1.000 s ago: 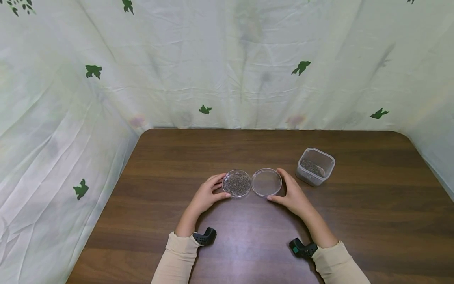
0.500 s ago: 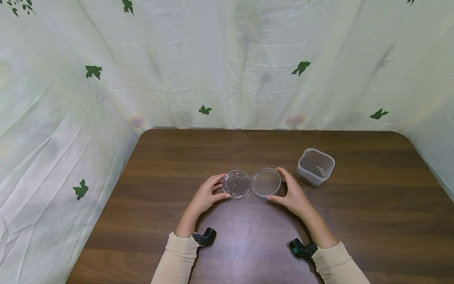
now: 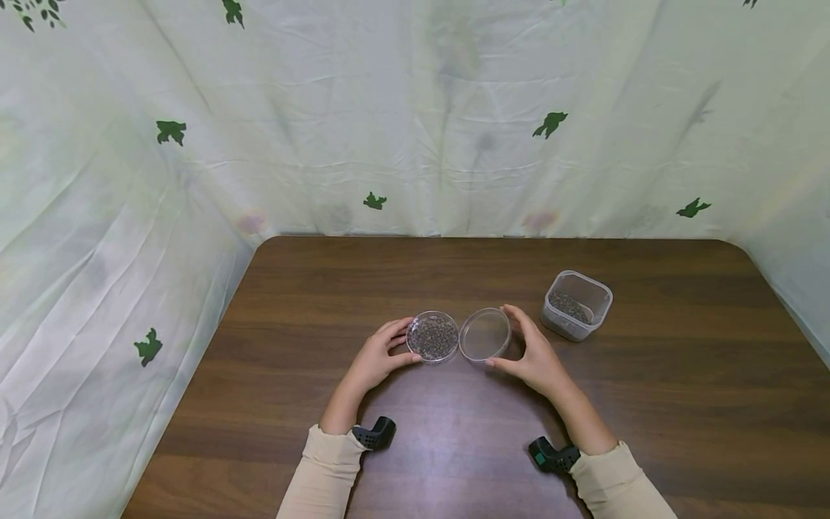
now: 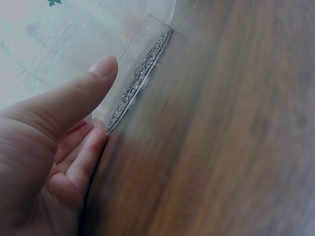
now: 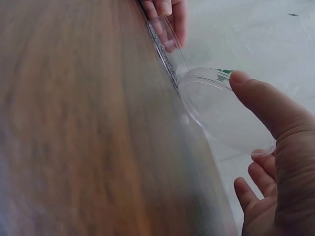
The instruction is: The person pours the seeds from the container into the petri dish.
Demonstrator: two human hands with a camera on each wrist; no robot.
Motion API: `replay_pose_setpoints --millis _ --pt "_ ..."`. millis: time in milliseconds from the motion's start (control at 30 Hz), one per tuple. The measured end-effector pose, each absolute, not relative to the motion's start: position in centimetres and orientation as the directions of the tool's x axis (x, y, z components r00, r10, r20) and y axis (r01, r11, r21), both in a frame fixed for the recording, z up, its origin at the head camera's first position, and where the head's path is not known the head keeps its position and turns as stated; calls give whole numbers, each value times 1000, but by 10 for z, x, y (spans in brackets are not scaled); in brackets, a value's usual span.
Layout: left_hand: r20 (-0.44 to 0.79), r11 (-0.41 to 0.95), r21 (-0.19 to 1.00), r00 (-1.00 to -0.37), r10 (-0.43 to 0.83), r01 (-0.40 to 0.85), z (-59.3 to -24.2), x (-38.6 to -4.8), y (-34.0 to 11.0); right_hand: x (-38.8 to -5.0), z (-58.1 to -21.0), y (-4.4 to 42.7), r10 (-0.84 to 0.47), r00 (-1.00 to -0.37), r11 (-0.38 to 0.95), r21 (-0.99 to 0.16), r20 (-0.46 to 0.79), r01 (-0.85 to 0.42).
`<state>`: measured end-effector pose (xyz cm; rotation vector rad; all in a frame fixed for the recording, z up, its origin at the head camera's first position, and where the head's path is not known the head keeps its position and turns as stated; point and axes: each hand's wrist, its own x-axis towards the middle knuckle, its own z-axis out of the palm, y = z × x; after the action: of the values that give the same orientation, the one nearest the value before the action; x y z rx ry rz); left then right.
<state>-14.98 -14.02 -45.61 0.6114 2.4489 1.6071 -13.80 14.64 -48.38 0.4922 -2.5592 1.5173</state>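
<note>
A round clear petri dish (image 3: 432,312) with a layer of grey granules (image 3: 433,338) rests on the brown table. My left hand (image 3: 376,355) holds it from the left, its thumb and fingers on the rim; the left wrist view shows the granules (image 4: 140,78) low against the dish's side wall. My right hand (image 3: 538,362) pinches a clear round petri dish lid (image 3: 485,334) between thumb and fingers. The right wrist view has this lid (image 5: 226,113) tilted, its outer side raised off the table and its inner edge beside the granule-filled dish.
Behind and to the right of my right hand stands a clear square plastic tub (image 3: 583,329) with more grey granules inside. The wooden table (image 3: 324,274) ends at the back against a white curtain (image 3: 454,108) printed with green leaf shapes.
The lid in my right hand has tipped up on its right side, with the right fingers shifting slightly left. My left hand and the granule-filled dish have stayed still.
</note>
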Motion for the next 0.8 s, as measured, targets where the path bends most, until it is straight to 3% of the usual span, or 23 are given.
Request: replay_pose_setpoints --millis 433,800 --pt "106 332 908 -906 410 256 -455 -150 -140 -126 -444 131 -222 -932 372 -858 288 -354" --pt "87 342 908 -910 406 240 -454 -149 -140 -127 -442 125 -221 -929 366 -857 297 -362"
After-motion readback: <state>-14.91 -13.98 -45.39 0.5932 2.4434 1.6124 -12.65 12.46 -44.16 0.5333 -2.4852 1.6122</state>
